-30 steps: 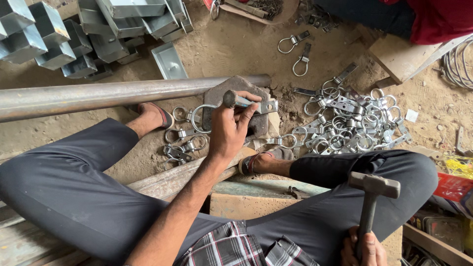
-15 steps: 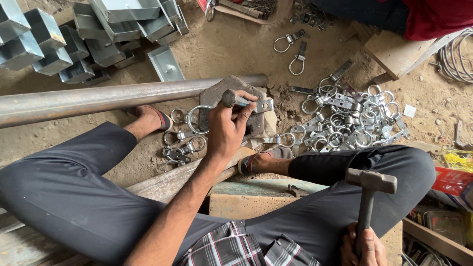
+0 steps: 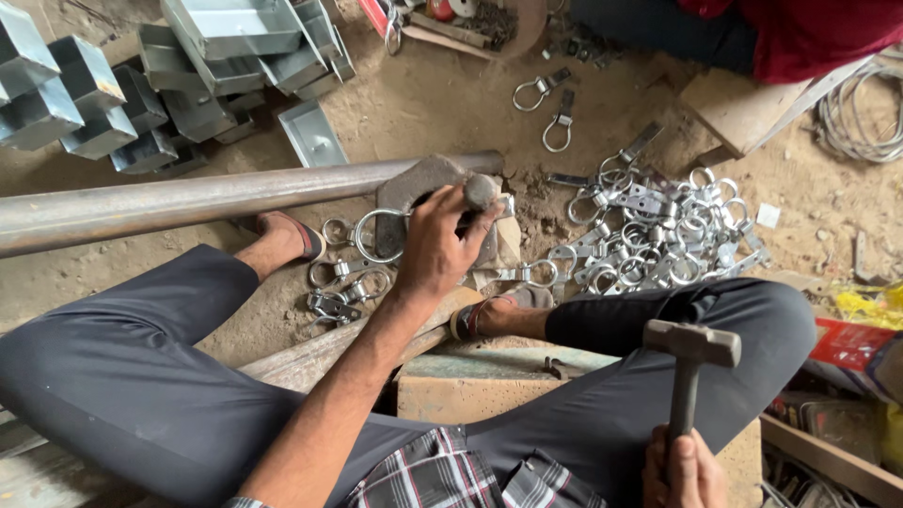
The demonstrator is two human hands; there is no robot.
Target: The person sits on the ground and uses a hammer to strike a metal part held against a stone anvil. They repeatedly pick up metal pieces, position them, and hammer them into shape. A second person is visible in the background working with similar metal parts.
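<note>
Ring clamp (image 3: 378, 235) lying on the stone block (image 3: 419, 188), just below the long steel pipe (image 3: 188, 199), pinned there by the left hand (image 3: 437, 240). Fingers curled tight around a short round-headed punch (image 3: 480, 191) standing on the clamp's strap end. Right hand (image 3: 685, 470) closed around the handle of a hammer (image 3: 691, 343), head raised above the right knee, well apart from the block. Heap of finished ring clamps (image 3: 658, 235) spread on the dirt to the right; a smaller cluster (image 3: 339, 287) beside the left foot. Grey folded sheet-metal boxes (image 3: 113, 103) stacked at upper left. Crumpled yellow wrapper (image 3: 865, 306) and a red packet (image 3: 851, 346) at the right edge, print too blurred to tell.
</note>
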